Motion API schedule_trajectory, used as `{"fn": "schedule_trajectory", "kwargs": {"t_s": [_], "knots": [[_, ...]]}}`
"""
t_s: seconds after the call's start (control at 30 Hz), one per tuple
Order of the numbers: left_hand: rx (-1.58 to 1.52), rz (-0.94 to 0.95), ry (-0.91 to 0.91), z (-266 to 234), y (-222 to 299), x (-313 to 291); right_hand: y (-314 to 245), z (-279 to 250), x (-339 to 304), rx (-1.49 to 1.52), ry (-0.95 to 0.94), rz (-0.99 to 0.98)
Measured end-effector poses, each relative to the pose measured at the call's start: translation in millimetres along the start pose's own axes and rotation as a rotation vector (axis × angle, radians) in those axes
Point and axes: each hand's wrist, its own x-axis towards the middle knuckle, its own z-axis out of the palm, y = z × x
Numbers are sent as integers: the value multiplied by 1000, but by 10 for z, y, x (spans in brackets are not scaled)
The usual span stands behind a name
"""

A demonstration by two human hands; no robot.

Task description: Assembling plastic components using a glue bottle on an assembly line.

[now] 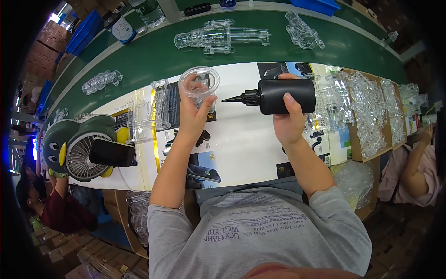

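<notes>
My left hand (194, 114) is closed round a clear plastic cup-like part (200, 80), its round rim turned up toward me. My right hand (290, 116) grips a black squeeze bottle (287, 95) lying on its side, with a thin pointed nozzle (234, 99) aimed left at the clear part. A gap separates the nozzle tip from the part. Both hands are above the printed cardboard sheet (241, 160) on the bench. Clear plastic pieces (139, 120) stand left of my left hand, and more clear pieces (341, 100) crowd right of the bottle.
A penguin-shaped fan (79, 149) with a phone (111, 152) in front stands at left. Clear assemblies (223, 37) lie along the green bench (260, 56). A cardboard box (360, 137) of clear parts is at right. Co-workers sit at both sides, one in a pink sleeve (416, 172).
</notes>
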Motion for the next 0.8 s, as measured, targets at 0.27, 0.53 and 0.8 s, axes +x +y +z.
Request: {"fn": "schedule_trajectory", "kwargs": {"t_s": [0.27, 0.53, 0.8], "knots": [[-38, 165, 61, 30, -87, 23, 14, -13, 6, 57, 28, 30], [3, 195, 61, 54, 25, -6, 18, -8, 19, -46, 57, 76], [2, 195, 48, 61, 53, -24, 36, -30, 23, -41, 48, 86]]}}
